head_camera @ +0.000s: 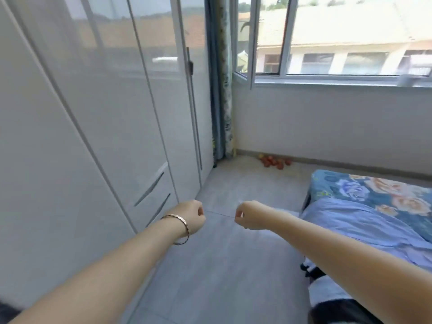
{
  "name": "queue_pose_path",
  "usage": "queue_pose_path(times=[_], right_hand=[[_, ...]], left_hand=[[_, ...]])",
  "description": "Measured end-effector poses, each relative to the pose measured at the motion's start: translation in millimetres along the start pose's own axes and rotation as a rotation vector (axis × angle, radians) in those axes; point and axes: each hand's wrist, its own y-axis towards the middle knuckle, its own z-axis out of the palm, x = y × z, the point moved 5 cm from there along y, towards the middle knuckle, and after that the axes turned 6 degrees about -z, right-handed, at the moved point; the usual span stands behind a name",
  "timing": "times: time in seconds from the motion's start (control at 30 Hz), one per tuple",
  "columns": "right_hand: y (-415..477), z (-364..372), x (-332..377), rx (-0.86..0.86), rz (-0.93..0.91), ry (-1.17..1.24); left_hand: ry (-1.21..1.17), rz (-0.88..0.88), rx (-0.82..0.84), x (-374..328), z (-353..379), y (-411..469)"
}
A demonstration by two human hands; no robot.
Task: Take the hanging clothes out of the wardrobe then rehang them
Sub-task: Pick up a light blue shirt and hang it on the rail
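1. Beside the wardrobe (98,113), at its right, grey floor tiles (222,265) run toward the far wall (327,122). The white wardrobe doors are closed and glossy, and the hanging clothes cannot be seen behind them.
2. Low on the wardrobe front sit two drawers with slanted bar handles (149,190). A long vertical door handle (190,64) is at its far end.
3. Past the far end of the wardrobe a blue patterned curtain (221,90) hangs in the corner. Beyond it is a white-framed window (327,38) with one sash swung inward, showing pale buildings outside.
4. On the floor beyond the wardrobe, against the skirting under the window, lies a small cluster of red and yellow fruit (274,162).
5. Across the floor from the wardrobe stands a bed (364,220) with a blue floral sheet and a lilac cover.
6. In front of the wardrobe's drawers, the left hand (190,217), with a thin bracelet (180,220) on its wrist, is clenched in a loose fist and visibly holds nothing.
7. Farther from the wardrobe, near the left hand but apart from it, the right hand (249,215) is likewise curled closed on nothing visible. A thin floor joint line crosses the gap between them.
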Motion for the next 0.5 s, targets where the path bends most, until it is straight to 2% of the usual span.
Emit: queue_pose_path(times=[0.17,0.3,0.5], right_hand=[[-65,7,-198,-0.034,0.286,0.086],[-120,25,-358,-0.05,0.497,0.211],[-177,81,-544,-0.075,0.826,0.412]], left_hand=[[0.018,0.209,0.149,-176,76,52],[-0.001,0.287,0.257,-315,144,94],[0.035,0.371,0.344,-466,239,141]])
